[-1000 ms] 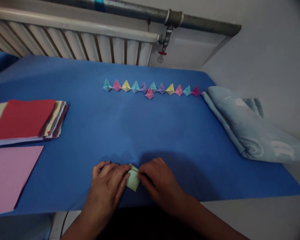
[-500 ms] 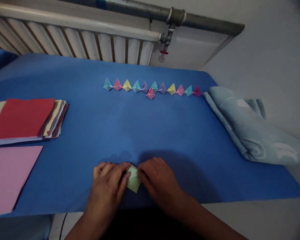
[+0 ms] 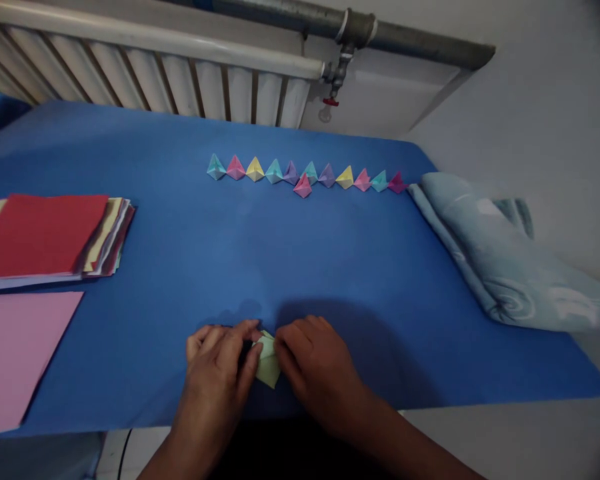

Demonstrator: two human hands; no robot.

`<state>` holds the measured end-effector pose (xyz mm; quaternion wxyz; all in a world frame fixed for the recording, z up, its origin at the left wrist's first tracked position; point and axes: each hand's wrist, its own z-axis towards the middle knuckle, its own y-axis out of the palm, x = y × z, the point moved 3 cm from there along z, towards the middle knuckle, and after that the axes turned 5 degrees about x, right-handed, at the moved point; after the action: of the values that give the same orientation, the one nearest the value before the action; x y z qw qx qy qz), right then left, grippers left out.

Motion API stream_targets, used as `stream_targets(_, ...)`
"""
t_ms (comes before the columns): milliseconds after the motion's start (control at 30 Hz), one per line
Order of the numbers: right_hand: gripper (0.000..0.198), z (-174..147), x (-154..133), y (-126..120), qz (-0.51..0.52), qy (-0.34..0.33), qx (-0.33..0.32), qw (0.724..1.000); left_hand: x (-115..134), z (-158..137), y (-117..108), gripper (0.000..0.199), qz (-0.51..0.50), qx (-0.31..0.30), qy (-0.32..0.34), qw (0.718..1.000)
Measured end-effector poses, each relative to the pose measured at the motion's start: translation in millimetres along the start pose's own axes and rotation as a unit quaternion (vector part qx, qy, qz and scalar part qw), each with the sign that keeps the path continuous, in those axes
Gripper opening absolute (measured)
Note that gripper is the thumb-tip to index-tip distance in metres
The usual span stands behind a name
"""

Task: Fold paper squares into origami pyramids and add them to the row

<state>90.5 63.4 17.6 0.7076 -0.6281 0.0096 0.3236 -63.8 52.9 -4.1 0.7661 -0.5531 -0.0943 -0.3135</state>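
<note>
Both hands (image 3: 265, 367) pinching green folded paper (image 3: 269, 360), near mat edge (image 3: 430, 400), open mat beyond

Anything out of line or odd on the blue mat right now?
One pink folded piece sits just in front of the row of folded pieces, breaking the line. The stack of coloured sheets is fanned unevenly. Nothing looks torn or spilled.

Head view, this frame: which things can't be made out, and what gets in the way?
- Pale green folded paper: head view, both edges covered by the left hand and right hand; its fold shape is unreadable.
- Pink sheet: cut off by the left edge of the picture.
- Stack of coloured paper: also cut off at the left; the sheet count is too fine to tell.
- Row of small folded pieces: too small to show creases.
</note>
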Motion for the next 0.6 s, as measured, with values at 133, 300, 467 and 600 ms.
stream_targets(133,0.017,0,-1,2,-0.009,0.000,0.001,1.000,-2,-2,2,0.033,0.001,-0.007,-0.009,1.000)
stream_targets(300,0.016,1,-3,3,-0.037,0.006,0.008,0.999,-3,-2,1,0.035,0.006,0.002,-0.009,1.000)
stream_targets(467,0.013,2,-4,4,-0.052,0.003,0.006,0.999,7,-1,-4,0.016,0.064,0.049,0.068,0.994)
stream_targets(600,0.011,3,-3,2,-0.052,-0.009,-0.003,0.999,17,0,-9,0.027,0.058,0.016,0.116,0.992)
